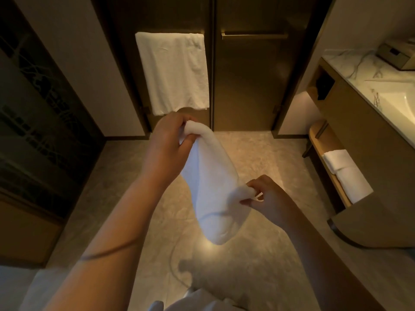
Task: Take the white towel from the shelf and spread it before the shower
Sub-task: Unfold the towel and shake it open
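Note:
I hold a folded white towel [210,189] in the air over the floor, in front of the dark shower doors [247,81]. My left hand [167,142] grips its upper corner, raised towards the doors. My right hand [267,196] pinches another corner lower down and to the right. The towel hangs between both hands, still partly folded, its lower end drooping. The low wooden shelf [332,176] under the vanity at right holds another folded white towel [343,169].
A second white towel [175,72] hangs on the bar of the left shower door. The vanity with marble top and sink [381,90] stands at right, with a tissue box [397,55] on it. A dark patterned glass panel [40,122] runs along the left. Marble floor [258,158] lies below.

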`<state>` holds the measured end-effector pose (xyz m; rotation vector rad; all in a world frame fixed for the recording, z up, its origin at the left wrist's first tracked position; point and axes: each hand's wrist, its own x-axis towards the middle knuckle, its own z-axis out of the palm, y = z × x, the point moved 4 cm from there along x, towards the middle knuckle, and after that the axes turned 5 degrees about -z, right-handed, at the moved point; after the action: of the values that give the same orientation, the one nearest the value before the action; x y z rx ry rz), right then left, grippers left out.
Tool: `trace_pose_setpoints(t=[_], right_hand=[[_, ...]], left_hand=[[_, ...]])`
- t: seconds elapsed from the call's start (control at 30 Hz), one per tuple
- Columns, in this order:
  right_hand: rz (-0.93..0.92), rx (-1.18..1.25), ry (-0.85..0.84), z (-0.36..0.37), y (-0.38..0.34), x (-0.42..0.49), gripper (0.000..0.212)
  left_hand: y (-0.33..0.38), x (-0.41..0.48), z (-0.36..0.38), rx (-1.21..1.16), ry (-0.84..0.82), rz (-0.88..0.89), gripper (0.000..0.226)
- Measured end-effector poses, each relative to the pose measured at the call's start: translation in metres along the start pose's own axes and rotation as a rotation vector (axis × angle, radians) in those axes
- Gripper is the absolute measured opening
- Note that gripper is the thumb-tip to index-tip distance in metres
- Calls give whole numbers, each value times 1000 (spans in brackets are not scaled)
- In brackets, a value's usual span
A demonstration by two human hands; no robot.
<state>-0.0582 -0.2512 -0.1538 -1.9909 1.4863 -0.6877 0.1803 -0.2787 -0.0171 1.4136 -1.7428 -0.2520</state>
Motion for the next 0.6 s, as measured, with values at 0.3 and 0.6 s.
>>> trace_pose_setpoints(t=[0.3,0.6], right_hand=[[-51,-467,380,-16,15,0,32],[95,-119,351,0,62,-6,20]], left_hand=[[-12,2,-5,67,-11,-20,20],[-28,1,-8,3,-7,-96,23]])
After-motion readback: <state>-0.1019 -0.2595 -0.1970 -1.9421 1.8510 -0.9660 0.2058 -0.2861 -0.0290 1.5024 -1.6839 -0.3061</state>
